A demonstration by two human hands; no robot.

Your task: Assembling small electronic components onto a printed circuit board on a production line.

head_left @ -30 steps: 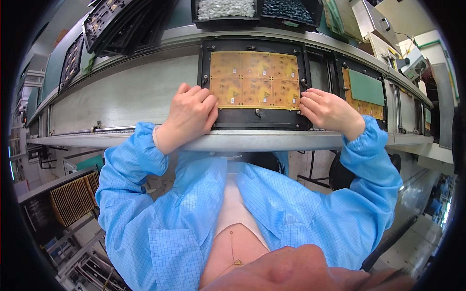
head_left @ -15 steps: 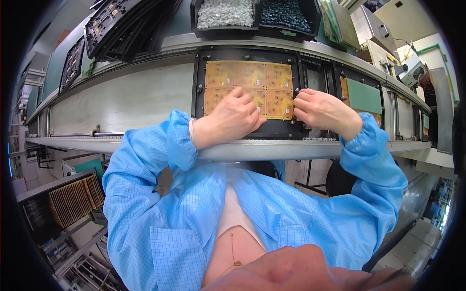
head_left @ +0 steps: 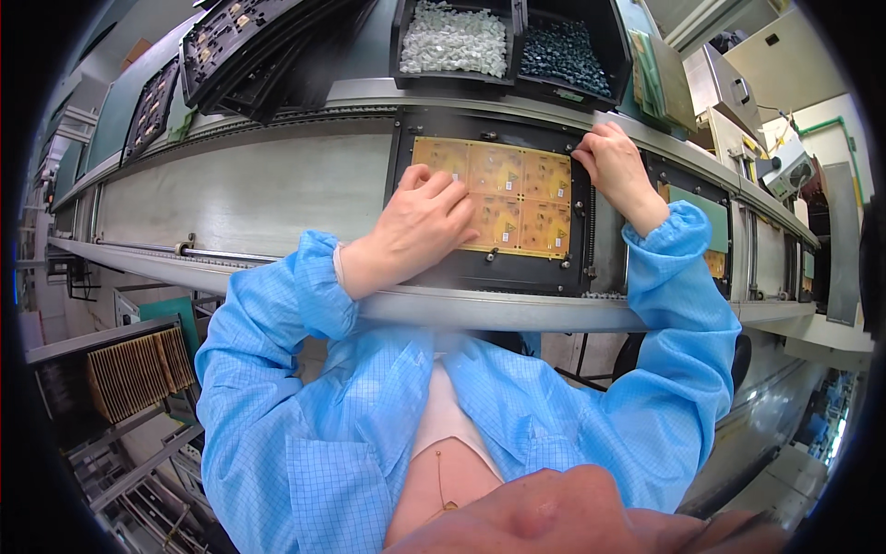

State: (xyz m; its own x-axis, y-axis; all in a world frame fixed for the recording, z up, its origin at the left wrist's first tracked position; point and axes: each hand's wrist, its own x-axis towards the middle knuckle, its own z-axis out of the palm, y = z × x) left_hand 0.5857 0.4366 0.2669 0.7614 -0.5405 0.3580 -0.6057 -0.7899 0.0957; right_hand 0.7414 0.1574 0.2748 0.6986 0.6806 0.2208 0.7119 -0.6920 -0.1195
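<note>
A panel of yellow-brown circuit boards [head_left: 498, 175] lies in a black frame [head_left: 443, 272] on the conveyor. Curled over the panel's left side is my left hand [head_left: 420, 222], its fingers bent down and the thumb near the lower edge. The fingertips are partly hidden under it. At the frame's far right corner, my right hand [head_left: 616, 171] is pinched together against a small metal fastener [head_left: 570, 148]. More such fasteners sit along the frame's edges, one of them a near-edge fastener [head_left: 492, 256].
Behind the conveyor stand a bin of white parts [head_left: 452, 42] and a bin of dark blue parts [head_left: 565, 55]. Black trays [head_left: 240, 46] lean at the back left. A second frame with a green sheet [head_left: 697, 208] sits to the right. A rail [head_left: 480, 312] runs along the near side.
My right hand has moved away from me, from the middle of the frame's right edge to its far right corner. My left hand has shifted left on the panel. The whole view has tilted slightly.
</note>
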